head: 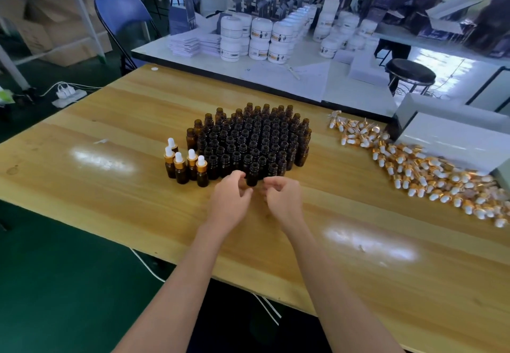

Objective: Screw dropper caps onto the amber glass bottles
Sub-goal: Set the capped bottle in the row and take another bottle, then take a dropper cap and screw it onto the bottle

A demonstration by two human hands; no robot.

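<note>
A dense cluster of uncapped amber bottles (248, 137) stands mid-table. Several capped bottles (185, 163) with gold collars and white bulbs stand at its left front. One uncapped bottle (251, 174) stands alone at the cluster's front edge. My left hand (230, 201) lies just left of it, its loosely curled fingertips right at the bottle's side and no firm grip showing. My right hand (283, 198) hovers just right of the bottle, fingers loosely curled, and nothing shows in it. A long pile of loose dropper caps (419, 170) lies to the right.
The wooden table (110, 159) has bare surface left of the bottles and in front of my hands. A white box (455, 137) sits at the right edge behind the caps. A second table with white jars (259, 38) stands beyond.
</note>
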